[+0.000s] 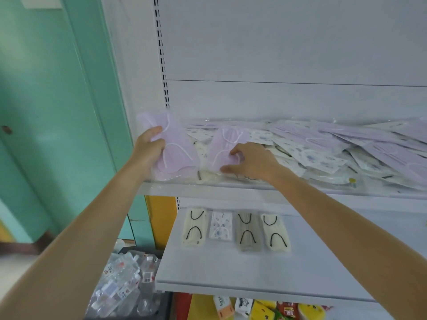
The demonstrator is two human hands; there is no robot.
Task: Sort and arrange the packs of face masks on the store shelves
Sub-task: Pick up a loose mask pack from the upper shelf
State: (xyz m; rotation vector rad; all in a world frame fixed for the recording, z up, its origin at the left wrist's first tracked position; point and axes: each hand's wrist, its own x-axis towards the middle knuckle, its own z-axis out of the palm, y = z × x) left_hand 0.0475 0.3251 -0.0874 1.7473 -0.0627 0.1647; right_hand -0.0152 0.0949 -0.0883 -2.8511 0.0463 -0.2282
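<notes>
On the upper shelf [231, 189], both hands [151, 150] grip lilac mask packs [175, 146]

A teal door [46, 112] fills the left side. Just right of the door's lower part stands a yellow panel [161, 218]. Below that, clear bottles [124, 287] lie heaped. Farther right of the door sit colourful snack packs [272, 310].

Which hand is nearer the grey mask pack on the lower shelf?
Right. The right hand is almost straight above the grey pack, on the upper shelf; the left hand is up and well off to its left.
</notes>
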